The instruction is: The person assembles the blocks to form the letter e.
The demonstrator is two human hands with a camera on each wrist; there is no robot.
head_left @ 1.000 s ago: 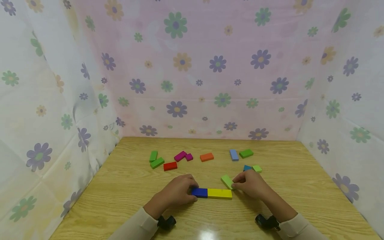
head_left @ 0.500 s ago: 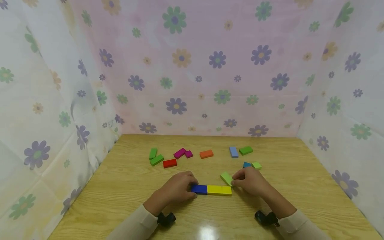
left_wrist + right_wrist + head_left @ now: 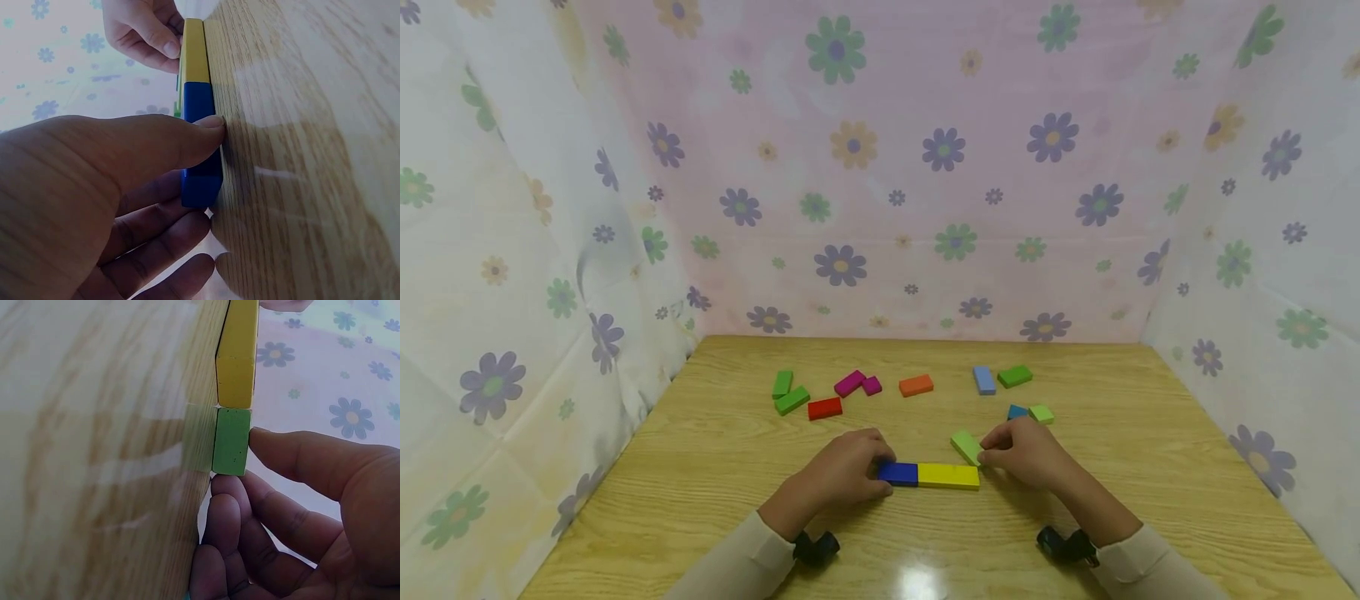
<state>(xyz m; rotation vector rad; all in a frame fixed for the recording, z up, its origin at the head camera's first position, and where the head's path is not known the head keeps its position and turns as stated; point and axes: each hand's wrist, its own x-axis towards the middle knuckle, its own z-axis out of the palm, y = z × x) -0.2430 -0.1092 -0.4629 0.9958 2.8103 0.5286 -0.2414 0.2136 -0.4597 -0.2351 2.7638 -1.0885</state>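
Hands (image 3: pixel 844 472) unmoved, blue block (image 3: pixel 901 474) (gripped) unshifted

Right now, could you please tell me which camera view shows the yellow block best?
The head view: the yellow block lies there uncovered, with its full length in sight. The left wrist view shows it foreshortened beyond the dark blue block; the right wrist view shows one end close, its far part cut off.
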